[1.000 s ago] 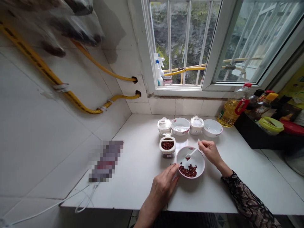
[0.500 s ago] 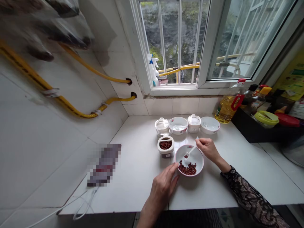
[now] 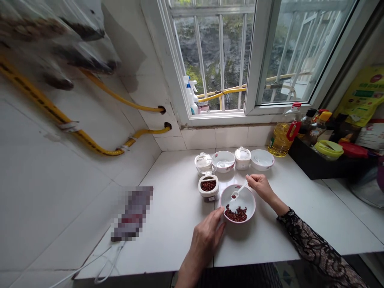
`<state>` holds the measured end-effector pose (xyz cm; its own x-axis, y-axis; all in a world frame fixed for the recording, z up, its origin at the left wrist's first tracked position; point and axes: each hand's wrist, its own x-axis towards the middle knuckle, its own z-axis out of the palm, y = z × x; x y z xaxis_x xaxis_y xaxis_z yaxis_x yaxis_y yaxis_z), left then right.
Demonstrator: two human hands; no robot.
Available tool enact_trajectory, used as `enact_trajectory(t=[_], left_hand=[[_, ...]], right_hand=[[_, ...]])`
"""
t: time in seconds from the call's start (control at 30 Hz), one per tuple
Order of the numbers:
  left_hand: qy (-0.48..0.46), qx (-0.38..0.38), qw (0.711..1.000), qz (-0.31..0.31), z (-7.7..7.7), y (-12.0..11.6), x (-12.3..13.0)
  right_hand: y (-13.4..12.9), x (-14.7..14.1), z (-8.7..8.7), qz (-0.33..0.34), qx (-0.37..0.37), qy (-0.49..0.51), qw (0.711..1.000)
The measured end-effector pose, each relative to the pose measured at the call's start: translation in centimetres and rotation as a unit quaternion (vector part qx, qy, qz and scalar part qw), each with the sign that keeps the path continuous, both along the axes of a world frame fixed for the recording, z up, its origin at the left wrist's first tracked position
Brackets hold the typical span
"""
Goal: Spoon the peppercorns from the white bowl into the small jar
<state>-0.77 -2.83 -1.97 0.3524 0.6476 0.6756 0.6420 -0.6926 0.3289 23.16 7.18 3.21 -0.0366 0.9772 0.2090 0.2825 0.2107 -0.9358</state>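
Observation:
My right hand (image 3: 263, 189) pinches the handle of a small white spoon (image 3: 241, 187), whose bowl end carries a few dark red grains above the inside of a white bowl (image 3: 251, 202). Dark red grains that look like Sichuan peppercorns (image 3: 236, 215) lie in the lower part of this bowl. With fingers and thumb at its left rim, my left hand (image 3: 207, 235) grips the bowl on the counter. Just left and behind stands a seasoning jar (image 3: 208, 193) with its lid up, full of the same grains.
Behind are a clear-lidded jar (image 3: 203, 163), a white bowl (image 3: 223, 161), another lidded jar (image 3: 243, 159) and another bowl (image 3: 262, 160). An oil bottle (image 3: 281, 138) and a black rack (image 3: 313, 162) stand right. A blurred-out object (image 3: 132, 216) with a cable lies left.
The spoon has lifted slightly toward the bowl's far side and seems to carry fewer grains. My left hand stays at the rim. The camera view has shifted a little.

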Motion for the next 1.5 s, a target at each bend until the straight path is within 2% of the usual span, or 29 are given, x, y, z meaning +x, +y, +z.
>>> enact_trajectory(t=[0.13,0.23,0.3,0.43,0.5,0.63,0.7,0.77,0.83,0.97,1.03,1.13,1.27,1.5], left_hand=[[-0.005,0.019,1.000,-0.005,0.1,0.1,0.1],[-0.006,0.021,1.000,-0.006,0.3,0.1,0.2],[-0.010,0.017,1.000,-0.005,0.3,0.1,0.2],[-0.010,0.009,1.000,-0.002,0.1,0.1,0.2],[-0.008,0.002,1.000,0.001,0.0,0.1,0.2],[-0.008,-0.002,1.000,0.000,0.0,0.0,0.3],[-0.013,-0.001,1.000,-0.001,0.1,0.0,0.3],[-0.018,-0.002,1.000,-0.003,0.2,0.0,0.4],[-0.019,-0.001,1.000,-0.005,0.3,0.0,0.4],[-0.015,-0.003,1.000,-0.008,0.4,0.0,0.3],[-0.014,-0.004,1.000,-0.010,0.4,0.0,0.2],[-0.011,-0.002,1.000,-0.010,0.4,0.0,0.2],[-0.008,-0.012,1.000,-0.007,0.3,0.0,0.1],[-0.001,-0.011,1.000,-0.001,0.1,0.0,-0.1]], right_hand=[[0.5,-0.5,0.2,-0.019,-0.012,0.042,0.999],[1.2,-1.6,1.2,-0.021,0.004,0.042,0.999],[1.8,-2.5,2.6,-0.010,0.038,0.020,0.999],[2.5,-5.0,5.4,-0.001,0.164,-0.087,0.983],[2.6,-6.2,6.2,-0.005,0.258,-0.168,0.951],[1.9,-8.0,6.3,0.024,0.435,-0.306,0.847],[1.3,-8.1,6.3,0.033,0.481,-0.340,0.808],[0.6,-7.8,6.5,0.030,0.502,-0.346,0.792],[0.1,-7.1,6.9,0.021,0.505,-0.329,0.797],[-0.3,-4.8,6.8,-0.008,0.467,-0.278,0.839],[-0.3,-3.7,6.0,0.001,0.441,-0.272,0.855],[-0.2,-2.5,4.2,0.032,0.417,-0.312,0.853],[-0.5,-2.5,2.2,0.061,0.392,-0.353,0.847],[-1.4,-3.3,1.1,0.139,0.281,-0.278,0.908]])
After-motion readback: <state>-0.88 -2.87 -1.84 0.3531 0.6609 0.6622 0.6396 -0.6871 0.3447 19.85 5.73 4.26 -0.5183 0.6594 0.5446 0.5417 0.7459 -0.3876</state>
